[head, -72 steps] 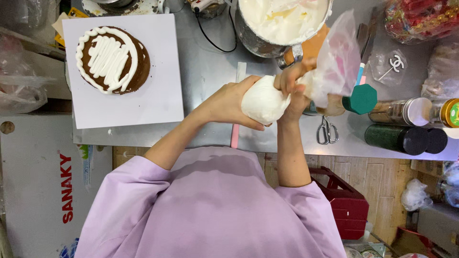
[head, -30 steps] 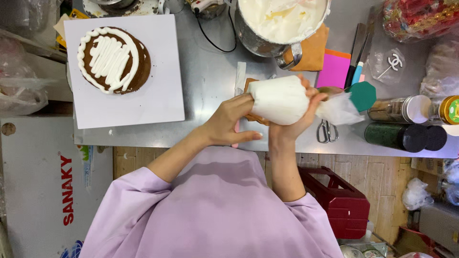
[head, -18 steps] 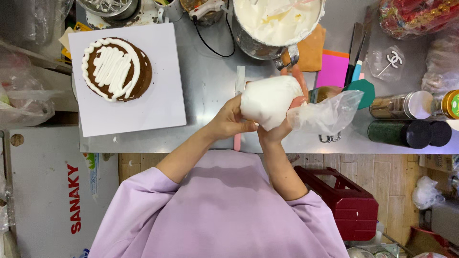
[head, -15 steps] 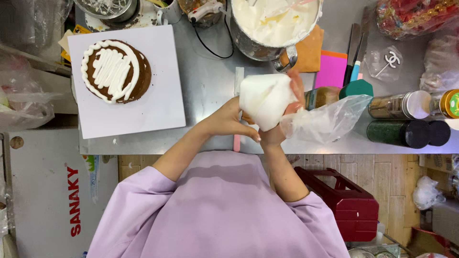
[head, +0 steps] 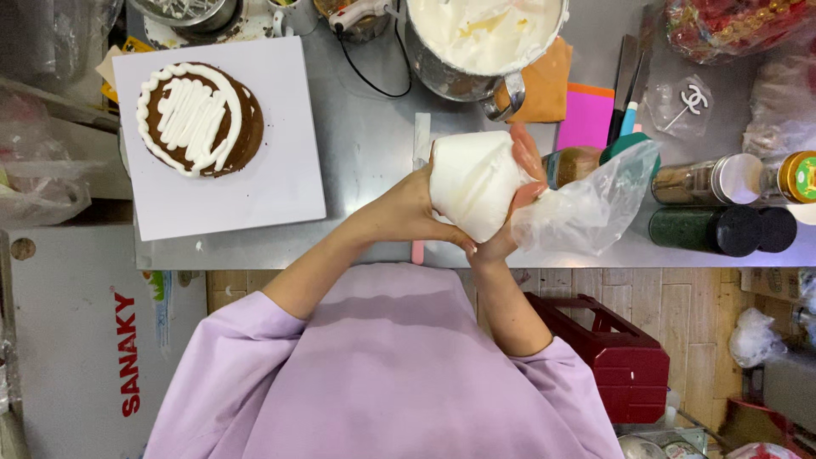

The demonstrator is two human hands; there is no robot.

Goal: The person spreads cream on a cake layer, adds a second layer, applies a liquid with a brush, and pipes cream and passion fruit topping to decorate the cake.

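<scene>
Both my hands hold a clear piping bag (head: 476,183) bulging with white cream, over the steel table's front edge. My left hand (head: 408,212) cups the full part from the left and below. My right hand (head: 518,191) grips where the empty plastic tail (head: 586,208) trails off to the right. A round chocolate cake (head: 200,119) with white piped border and stripes sits on a white square board (head: 255,191) at the left. A metal mixing bowl of white cream (head: 484,38) stands at the back.
Spice jars (head: 731,178) and dark bottles (head: 722,229) lie at the right. Orange and pink cards (head: 586,119), a teal tool and a knife are behind the bag. A steel table (head: 365,136) carries everything. A red crate (head: 620,357) stands on the floor.
The bag has been turned and gathered between both hands, its empty tail swinging out to the right. The view has shifted slightly.
</scene>
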